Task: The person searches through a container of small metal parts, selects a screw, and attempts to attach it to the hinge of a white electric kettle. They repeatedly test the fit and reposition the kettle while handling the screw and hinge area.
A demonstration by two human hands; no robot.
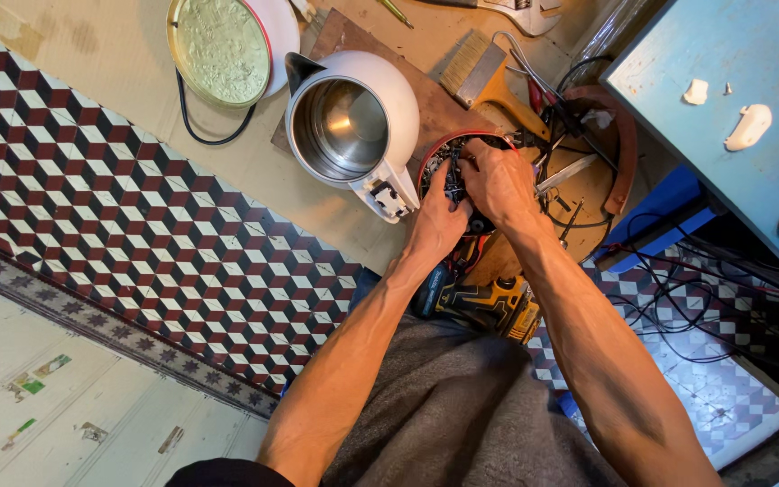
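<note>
Your left hand (436, 216) and right hand (500, 180) meet at the centre of the frame, fingers curled and pinching the dark wiring inside a round red-rimmed kettle base (462, 149). Both forearms reach up from the lower edge, wrists bent inward. Just left of the base lies a white kettle (353, 126), its shiny steel interior open. A yellow drill (489, 302) rests below your wrists.

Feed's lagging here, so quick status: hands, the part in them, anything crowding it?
Left hand and right hand both on round red-rimmed base, fingers in its wiring. White kettle body touching alongside. Paintbrush, loose cables close by.
</note>
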